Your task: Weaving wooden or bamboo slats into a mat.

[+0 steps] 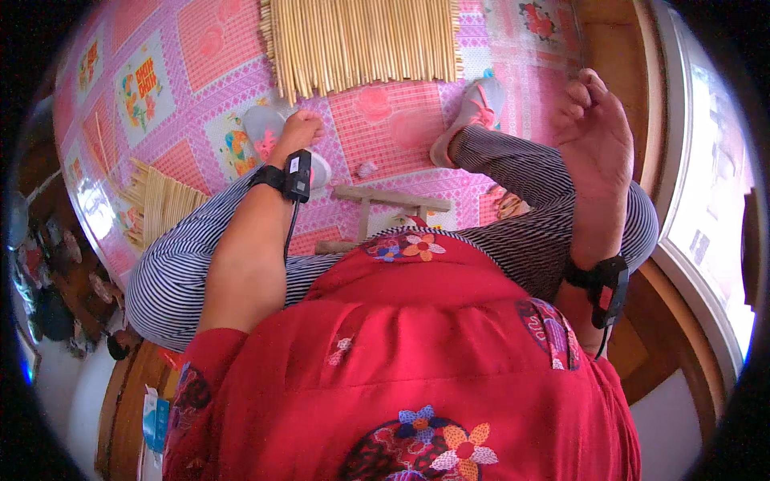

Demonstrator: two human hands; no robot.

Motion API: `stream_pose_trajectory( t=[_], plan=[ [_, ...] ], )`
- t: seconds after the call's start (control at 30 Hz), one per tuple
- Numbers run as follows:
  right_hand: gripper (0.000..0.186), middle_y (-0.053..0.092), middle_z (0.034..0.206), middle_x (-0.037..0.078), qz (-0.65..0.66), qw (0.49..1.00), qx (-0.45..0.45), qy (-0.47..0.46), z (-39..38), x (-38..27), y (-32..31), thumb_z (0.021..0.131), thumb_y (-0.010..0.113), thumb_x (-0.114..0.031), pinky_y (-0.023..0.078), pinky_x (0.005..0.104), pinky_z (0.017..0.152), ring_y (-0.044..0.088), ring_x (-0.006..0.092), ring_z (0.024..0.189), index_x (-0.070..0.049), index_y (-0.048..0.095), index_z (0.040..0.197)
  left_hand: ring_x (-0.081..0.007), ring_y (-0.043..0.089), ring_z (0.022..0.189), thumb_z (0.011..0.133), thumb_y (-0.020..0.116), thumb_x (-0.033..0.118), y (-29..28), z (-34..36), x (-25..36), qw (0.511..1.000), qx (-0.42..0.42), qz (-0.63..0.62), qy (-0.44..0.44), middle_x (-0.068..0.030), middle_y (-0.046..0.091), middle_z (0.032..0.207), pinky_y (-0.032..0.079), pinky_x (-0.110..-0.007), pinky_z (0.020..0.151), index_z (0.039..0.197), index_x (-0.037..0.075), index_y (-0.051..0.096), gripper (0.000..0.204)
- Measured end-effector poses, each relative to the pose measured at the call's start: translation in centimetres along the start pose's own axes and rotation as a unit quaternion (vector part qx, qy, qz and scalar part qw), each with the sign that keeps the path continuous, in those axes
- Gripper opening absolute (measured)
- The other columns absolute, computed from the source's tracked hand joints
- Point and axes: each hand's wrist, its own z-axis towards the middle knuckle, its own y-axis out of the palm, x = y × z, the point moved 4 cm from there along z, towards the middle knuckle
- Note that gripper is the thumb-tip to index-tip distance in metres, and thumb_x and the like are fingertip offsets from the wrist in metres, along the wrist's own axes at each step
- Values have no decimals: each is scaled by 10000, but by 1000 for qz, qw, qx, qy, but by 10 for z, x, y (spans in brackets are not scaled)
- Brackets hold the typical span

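Note:
My left hand (301, 133) is over my left shoe (263, 128), its fingers curled in. Whether it holds anything is hidden. Raised above my right knee, my right hand (595, 140) has its palm turned up and its fingers loosely bent. Nothing shows on that palm. Ahead of both hands lies a mat of thin, straw-coloured stalks (361, 44) set side by side, its near edge by my shoes. A small wooden frame (393, 197) sits between my legs, partly covered by my red top.
A pink patterned plastic sheet (200, 112) covers the surface below. At the left, beside my knee, is a smaller bundle of stalks (167, 204). A small pale scrap (366, 169) lies between my shoes. Wooden edging (651, 96) and a bright window (714, 144) border the right side.

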Motion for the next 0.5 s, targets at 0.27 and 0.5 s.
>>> stream_pose_trajectory(
  t=[0.27,0.5],
  plan=[
    [216,555,789,45,2,998,58,-11,-9,-4,-7,866,523,-174,436,230,596,501,134,670,-7,548,1000,-104,541,608,743,590,159,44,-1,-15,992,-90,81,-18,-48,580,741,423,-229,493,923,40,575,216],
    [200,553,812,35,32,999,33,-17,-28,-12,-23,874,512,-172,433,240,614,497,126,686,-31,514,1015,-193,587,736,736,585,196,110,12,7,924,-154,334,101,-105,622,823,474,-336,651,964,31,578,281]
  ],
)
